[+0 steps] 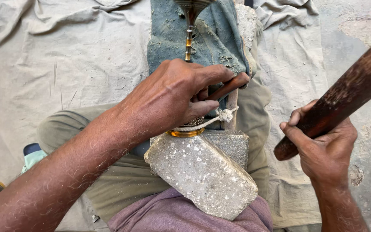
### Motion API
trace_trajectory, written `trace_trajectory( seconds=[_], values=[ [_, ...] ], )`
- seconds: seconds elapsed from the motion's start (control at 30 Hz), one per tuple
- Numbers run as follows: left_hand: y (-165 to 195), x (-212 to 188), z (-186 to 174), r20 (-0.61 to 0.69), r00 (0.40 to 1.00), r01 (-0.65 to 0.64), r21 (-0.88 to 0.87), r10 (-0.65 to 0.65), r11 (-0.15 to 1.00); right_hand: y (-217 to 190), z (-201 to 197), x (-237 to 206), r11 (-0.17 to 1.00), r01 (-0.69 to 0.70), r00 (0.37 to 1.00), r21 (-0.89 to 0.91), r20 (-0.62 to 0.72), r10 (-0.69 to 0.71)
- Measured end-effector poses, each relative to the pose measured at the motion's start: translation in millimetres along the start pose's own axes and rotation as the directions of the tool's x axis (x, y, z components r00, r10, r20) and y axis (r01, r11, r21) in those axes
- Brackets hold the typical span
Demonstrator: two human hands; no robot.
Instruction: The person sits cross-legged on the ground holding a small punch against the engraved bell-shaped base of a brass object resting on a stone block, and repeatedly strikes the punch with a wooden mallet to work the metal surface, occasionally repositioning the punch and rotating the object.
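Left hand (181, 96) clamps down on a brass piece (186, 132), fingers curled round a short wooden tool (228, 87), pinning it at the stone block's (202, 172) top edge so it can't shift. Right hand (323, 150) is wrapped tight round a raised wooden stick (344, 94). Cord (211, 121) binds the brass.

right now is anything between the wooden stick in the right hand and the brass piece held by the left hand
Nothing visible lies in the gap. The dark wooden stick in the right hand is raised off to the side, while the left hand itself covers most of the round brass piece.
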State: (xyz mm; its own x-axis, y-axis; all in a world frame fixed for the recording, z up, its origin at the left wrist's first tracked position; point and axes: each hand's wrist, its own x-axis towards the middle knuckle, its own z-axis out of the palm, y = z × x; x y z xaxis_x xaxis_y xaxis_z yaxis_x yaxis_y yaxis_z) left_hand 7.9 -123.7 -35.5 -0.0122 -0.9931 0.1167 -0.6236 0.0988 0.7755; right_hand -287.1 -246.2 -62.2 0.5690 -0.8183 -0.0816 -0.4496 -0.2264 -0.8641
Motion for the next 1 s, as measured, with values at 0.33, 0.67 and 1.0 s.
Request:
trace_trajectory(
  seconds=[0.33,0.67,1.0],
  values=[
    [-6.2,-1.9,2.2,-0.026,0.998,-0.049,0.004,0.049,0.999,17.2,-1.2,-6.3,0.969,0.073,0.997,-0.235,0.02,-0.07],
    [-12.5,-1.4,4.4,-0.047,0.996,-0.081,0.019,0.081,0.997,6.1,5.1,-4.0,0.965,0.048,0.998,0.259,-0.042,-0.038],
    [-12.1,-1.0,3.9,-0.044,0.995,-0.085,0.054,0.087,0.995,12.2,3.7,-7.4,0.947,0.004,1.0,-0.321,0.005,-0.002]
  ],
)
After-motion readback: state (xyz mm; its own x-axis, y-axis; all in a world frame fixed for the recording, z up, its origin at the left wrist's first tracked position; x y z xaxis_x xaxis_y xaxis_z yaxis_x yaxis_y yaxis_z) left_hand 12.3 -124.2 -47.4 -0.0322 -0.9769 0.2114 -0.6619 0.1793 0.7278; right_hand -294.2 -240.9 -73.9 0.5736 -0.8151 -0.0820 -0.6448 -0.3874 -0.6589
